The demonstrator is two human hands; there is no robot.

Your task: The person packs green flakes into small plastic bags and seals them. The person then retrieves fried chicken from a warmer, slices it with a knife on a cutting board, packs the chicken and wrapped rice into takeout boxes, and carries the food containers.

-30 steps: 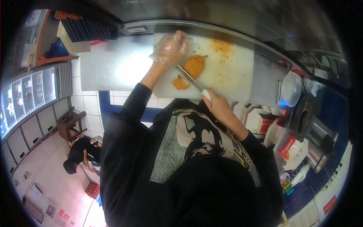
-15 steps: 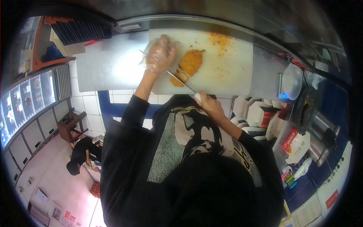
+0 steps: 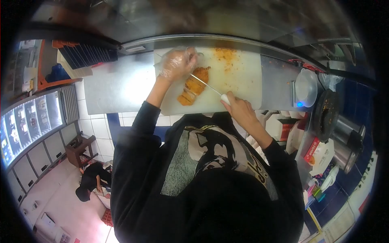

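Observation:
A golden-brown breaded cutlet (image 3: 195, 86) lies on the white cutting board (image 3: 243, 87), with cuts across its lower part and pieces at its lower-left end. My right hand (image 3: 239, 108) is closed on the white handle of a knife (image 3: 207, 84), whose blade lies across the cutlet. Above the cutlet's left side is my left hand (image 3: 178, 65) in a clear plastic glove, its fingers bent together near the blade's tip; whatever is between them is hidden. Orange crumbs (image 3: 227, 56) are scattered on the board's upper part.
Right of the board are a round translucent bowl (image 3: 306, 88), a dark round pan (image 3: 325, 113) and metal containers (image 3: 346, 141). Open cardboard boxes (image 3: 279, 127) stand below it at the right. Far off at lower left, another person (image 3: 91, 180) in dark clothes is bent over.
More cuts now show in the cutlet. The knife has moved from its lower end up to its upper part. My left hand has shifted right, nearer the cutlet, and the camera view has shifted slightly.

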